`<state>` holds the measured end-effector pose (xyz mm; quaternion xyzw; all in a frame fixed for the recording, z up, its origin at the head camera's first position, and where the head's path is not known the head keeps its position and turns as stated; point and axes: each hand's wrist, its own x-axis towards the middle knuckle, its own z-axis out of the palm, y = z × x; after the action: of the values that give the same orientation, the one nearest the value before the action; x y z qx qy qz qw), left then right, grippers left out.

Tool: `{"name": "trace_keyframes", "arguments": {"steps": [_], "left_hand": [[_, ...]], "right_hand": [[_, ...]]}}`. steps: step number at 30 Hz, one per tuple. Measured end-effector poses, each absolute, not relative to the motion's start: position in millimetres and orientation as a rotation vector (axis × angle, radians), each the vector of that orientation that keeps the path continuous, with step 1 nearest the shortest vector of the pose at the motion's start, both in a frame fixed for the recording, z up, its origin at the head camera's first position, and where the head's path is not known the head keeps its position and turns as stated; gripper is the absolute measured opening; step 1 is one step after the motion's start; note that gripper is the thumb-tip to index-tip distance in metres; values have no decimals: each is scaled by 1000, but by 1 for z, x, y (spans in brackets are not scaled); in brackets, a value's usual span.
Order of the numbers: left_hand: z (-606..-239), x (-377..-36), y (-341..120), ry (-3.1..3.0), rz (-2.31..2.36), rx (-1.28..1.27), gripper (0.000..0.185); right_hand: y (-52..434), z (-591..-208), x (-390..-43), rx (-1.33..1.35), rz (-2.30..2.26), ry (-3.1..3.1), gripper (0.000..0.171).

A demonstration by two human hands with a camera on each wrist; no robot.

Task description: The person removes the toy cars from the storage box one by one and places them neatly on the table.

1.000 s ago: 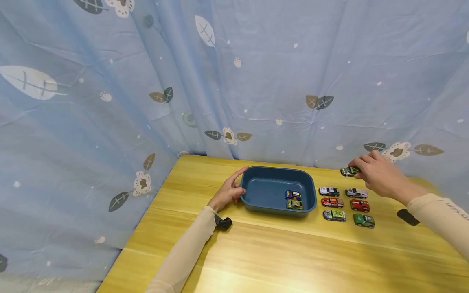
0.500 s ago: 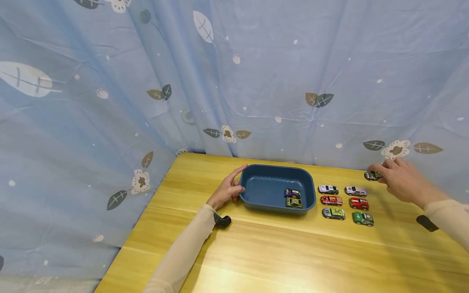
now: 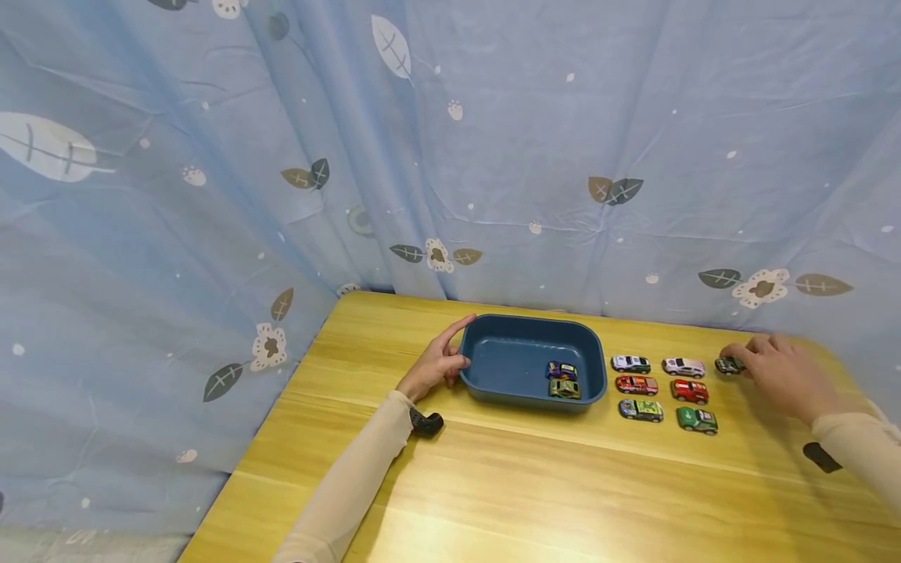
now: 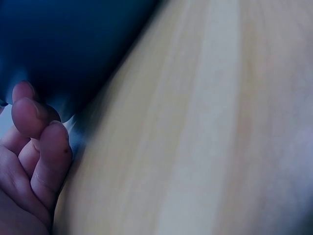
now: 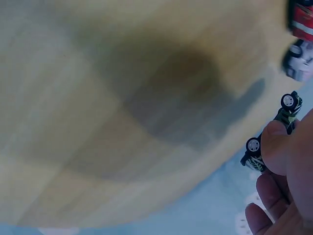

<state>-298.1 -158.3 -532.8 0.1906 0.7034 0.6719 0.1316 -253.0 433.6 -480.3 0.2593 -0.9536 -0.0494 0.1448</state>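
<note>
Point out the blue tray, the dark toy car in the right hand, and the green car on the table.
blue tray (image 3: 493, 326): head view, far rim.
dark toy car (image 3: 728, 365): head view, its body.
green car (image 3: 698, 420): head view, its roof.

Left hand (image 3: 438, 364) open, right hand (image 3: 777, 374) pinching, arms outstretched

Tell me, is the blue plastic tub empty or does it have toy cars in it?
Not empty. The blue plastic tub holds two toy cars at its right end: a purple one and an olive-green one.
</note>
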Motion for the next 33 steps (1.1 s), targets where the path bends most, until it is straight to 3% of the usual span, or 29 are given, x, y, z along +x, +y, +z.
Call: {"name": "trace_keyframes", "arguments": {"steps": [23,33], "left_hand": [[-534,-297,-156,2047,1953,553,89],[-531,-296,-157,2043,1956,565,89]], "right_hand": [[453,-520,-248,590,-36,-2802,47],[451,-522,-245,595,-44,-2779,62]]}}
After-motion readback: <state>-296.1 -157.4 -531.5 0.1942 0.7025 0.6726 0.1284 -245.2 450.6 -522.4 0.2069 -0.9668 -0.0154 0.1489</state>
